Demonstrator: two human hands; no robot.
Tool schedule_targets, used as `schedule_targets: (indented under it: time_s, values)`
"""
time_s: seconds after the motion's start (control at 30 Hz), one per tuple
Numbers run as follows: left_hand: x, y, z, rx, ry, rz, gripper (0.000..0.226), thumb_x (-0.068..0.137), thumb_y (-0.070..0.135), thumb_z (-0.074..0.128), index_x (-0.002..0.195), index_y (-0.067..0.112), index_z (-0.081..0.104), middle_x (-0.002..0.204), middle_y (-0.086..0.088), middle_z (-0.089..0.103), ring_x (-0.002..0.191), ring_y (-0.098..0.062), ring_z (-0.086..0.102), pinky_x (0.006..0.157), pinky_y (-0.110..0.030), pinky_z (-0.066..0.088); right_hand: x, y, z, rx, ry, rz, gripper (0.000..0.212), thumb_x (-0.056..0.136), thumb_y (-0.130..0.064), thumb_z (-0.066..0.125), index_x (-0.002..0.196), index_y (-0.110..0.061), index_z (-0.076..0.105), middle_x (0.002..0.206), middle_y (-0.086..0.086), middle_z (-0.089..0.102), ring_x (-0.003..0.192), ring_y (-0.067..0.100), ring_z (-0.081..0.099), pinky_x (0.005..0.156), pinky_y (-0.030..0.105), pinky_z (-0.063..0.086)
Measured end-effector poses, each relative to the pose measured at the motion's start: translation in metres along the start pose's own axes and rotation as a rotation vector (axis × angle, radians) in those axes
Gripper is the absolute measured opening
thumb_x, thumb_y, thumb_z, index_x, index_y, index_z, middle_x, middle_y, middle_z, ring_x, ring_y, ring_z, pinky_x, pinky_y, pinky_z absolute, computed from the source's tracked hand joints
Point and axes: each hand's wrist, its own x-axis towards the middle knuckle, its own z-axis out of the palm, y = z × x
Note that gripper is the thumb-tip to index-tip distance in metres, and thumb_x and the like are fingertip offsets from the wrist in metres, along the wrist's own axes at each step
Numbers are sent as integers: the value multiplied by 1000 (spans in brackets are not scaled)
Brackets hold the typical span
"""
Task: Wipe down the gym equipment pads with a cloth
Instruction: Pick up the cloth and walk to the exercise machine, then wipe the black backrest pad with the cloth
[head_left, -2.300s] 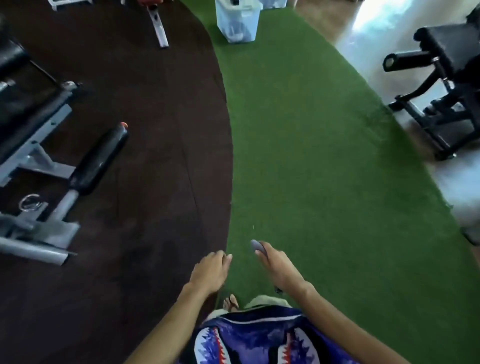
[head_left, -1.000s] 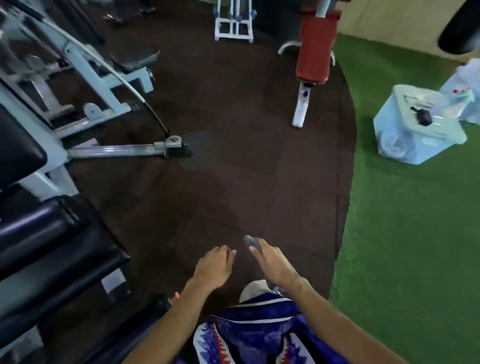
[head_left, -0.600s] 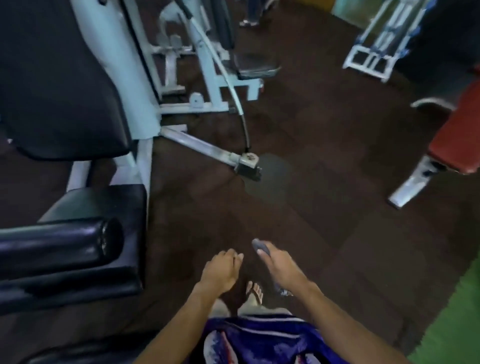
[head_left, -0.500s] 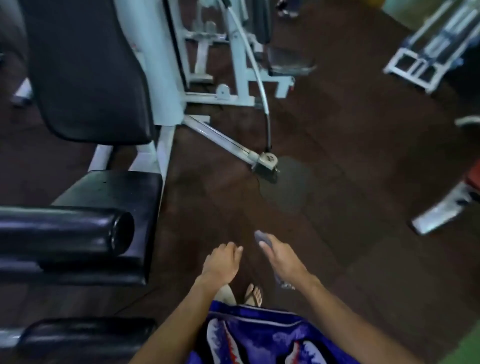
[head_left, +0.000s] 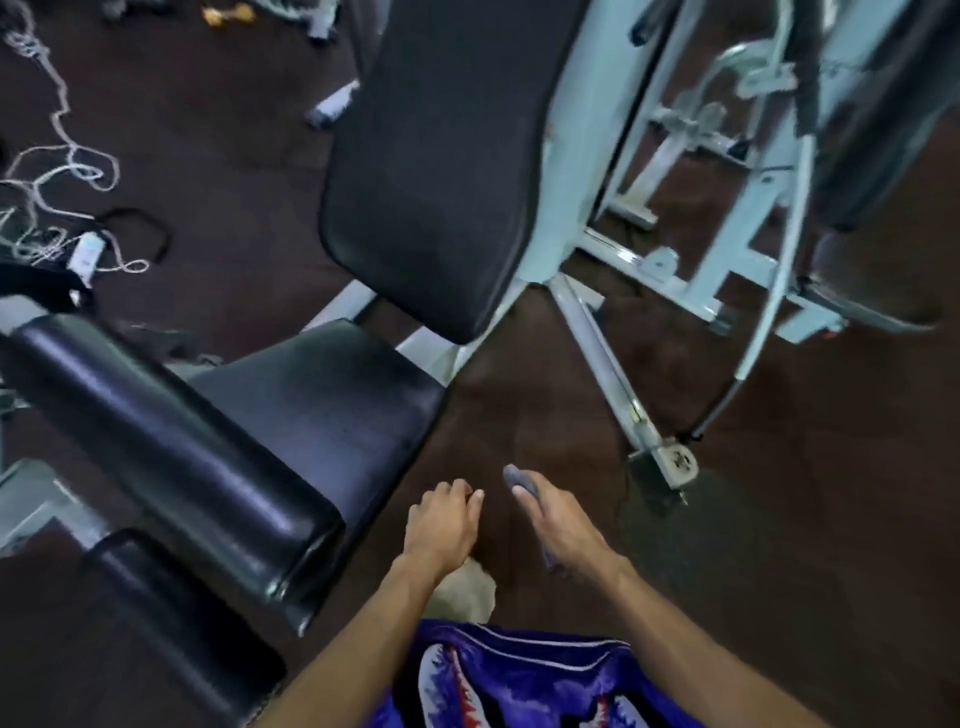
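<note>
Tangled white cord (head_left: 57, 171) on the dark floor (head_left: 779, 519), a small white box (head_left: 85, 258) beside it.

Back pad (head_left: 447, 156): black. Seat pad (head_left: 322, 395): black. Roller (head_left: 171, 447): glossy black. Frame (head_left: 587, 130): pale blue-white. Floor (head_left: 779, 545): dark brown. Cloth (head_left: 517, 477): grey. Shorts (head_left: 519, 680): purple-blue, white and red shark-mouth print, white waist stripe. Cord (head_left: 57, 156): white. Loop (head_left: 137, 231): black.
</note>
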Motion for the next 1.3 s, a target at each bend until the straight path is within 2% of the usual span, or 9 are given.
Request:
schedule_targets:
  time_s: [0.33, 0.5, 0.63, 0.73, 0.87, 1.0, 1.13, 1.23, 1.3]
  values:
    - [80, -22, -62, -97, 165, -332, 41, 104, 43, 30, 124, 19, 56, 125, -9, 61, 114, -28, 58, 94, -43, 44, 157, -79, -27, -304, -303, -143, 40, 104, -40, 43, 140, -25, 51, 134, 3, 64, 124, 20, 60, 106, 38, 47]
    - [108, -32, -70, -206, 234, -547, 41, 104, 42, 29, 127, 20, 54, 127, -6, 59, 116, -26, 55, 99, -42, 41, 221, -111, -26, -442, -502, -234, 42, 104, -39, 43, 143, -24, 49, 137, -1, 62, 127, 16, 57, 104, 27, 44]
    - [133, -36, -70, -281, 257, -742, 42, 105, 42, 28, 131, 20, 52, 130, -5, 57, 119, -26, 53, 101, -41, 39, 273, -113, -20, -552, -641, -327, 41, 105, -40, 40, 143, -26, 48, 133, 2, 65, 124, 21, 60, 105, 36, 46]
    - [142, -45, -59, -273, 335, -834, 42, 105, 41, 32, 132, 18, 54, 130, -5, 58, 119, -26, 54, 100, -40, 40, 305, -110, -3, -605, -663, -379, 42, 106, -35, 41, 144, -20, 48, 136, 0, 63, 125, 21, 59, 103, 27, 43]
    - [150, -73, -34, -162, 455, -869, 43, 103, 40, 34, 125, 15, 60, 127, -7, 60, 115, -27, 58, 95, -42, 47, 332, -104, 28, -600, -686, -399, 42, 106, -38, 37, 144, -21, 46, 128, 7, 67, 116, 24, 64, 96, 31, 47]
    - [172, -116, -15, -66, 539, -831, 51, 100, 41, 29, 128, 12, 60, 139, -15, 54, 132, -34, 51, 100, -49, 47, 364, -99, 66, -574, -619, -453, 46, 106, -38, 35, 147, -17, 41, 130, 13, 64, 114, 27, 64, 96, 32, 48]
    - [191, -159, 0, 21, 518, -801, 58, 103, 45, 23, 151, 14, 35, 162, -15, 27, 151, -31, 24, 118, -49, 28, 388, -95, 102, -466, -526, -501, 55, 106, -41, 34, 156, -17, 25, 158, 2, 39, 140, 18, 43, 116, 28, 33]
    - [198, -188, 9, 92, 530, -817, 61, 104, 49, 17, 158, 20, 13, 167, -11, 5, 155, -26, 4, 123, -45, 7, 399, -85, 132, -388, -517, -577, 60, 106, -42, 34, 158, -20, 15, 165, -3, 21, 151, 14, 21, 122, 25, 18]
    - [200, -202, 11, 74, 561, -867, 61, 105, 49, 16, 159, 22, 7, 167, -8, -4, 155, -23, -6, 124, -44, 0, 403, -74, 152, -448, -517, -681, 64, 105, -45, 30, 159, -18, 8, 168, -2, 6, 154, 13, 3, 125, 29, 8]
